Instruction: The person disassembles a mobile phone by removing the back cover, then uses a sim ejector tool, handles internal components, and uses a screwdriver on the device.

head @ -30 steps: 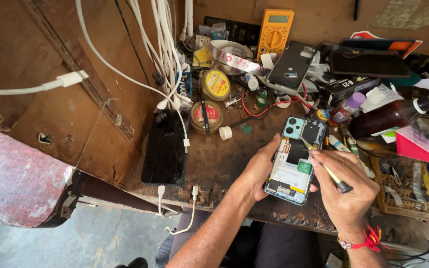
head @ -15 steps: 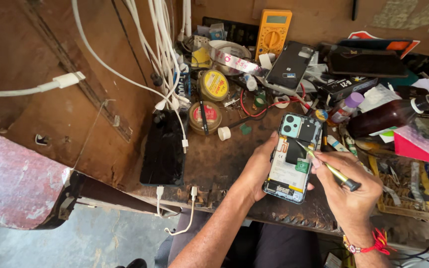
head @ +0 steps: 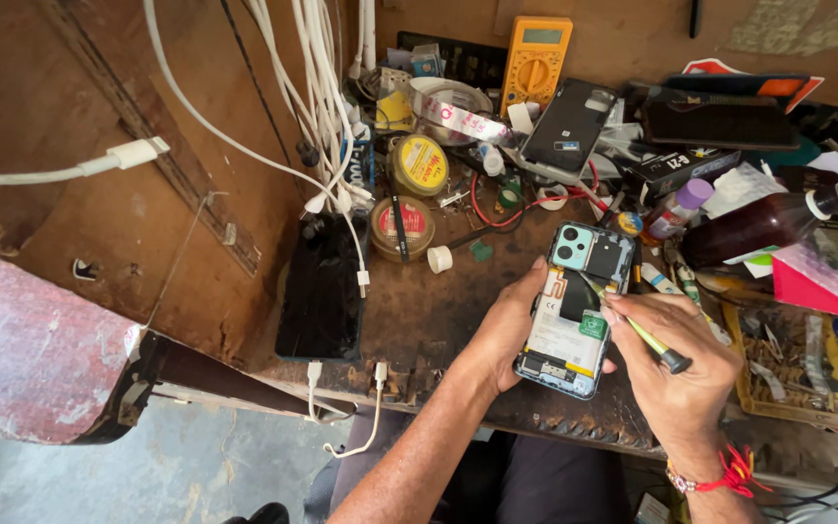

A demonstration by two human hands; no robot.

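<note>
Over the last second the right hand [head: 686,374] has slid its thin green-handled screwdriver [head: 632,325], pinched in clenched fingers, up toward the board of the opened teal smartphone [head: 574,311], right of centre above the cluttered wooden counter [head: 438,311], which the left hand [head: 506,330] keeps cradling

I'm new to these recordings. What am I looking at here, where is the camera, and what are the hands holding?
The single view comes from a camera on a person's head, looking down at their own two bare hands over a cluttered wooden workbench. The left hand grips an opened phone with its back cover off, so the inner parts show. The right hand holds a thin green-handled tool, its tip on the phone's inside. Around them lie a yellow multimeter, white cables, round tins, a dark phone lying flat, a brown bottle and many small parts.
</note>
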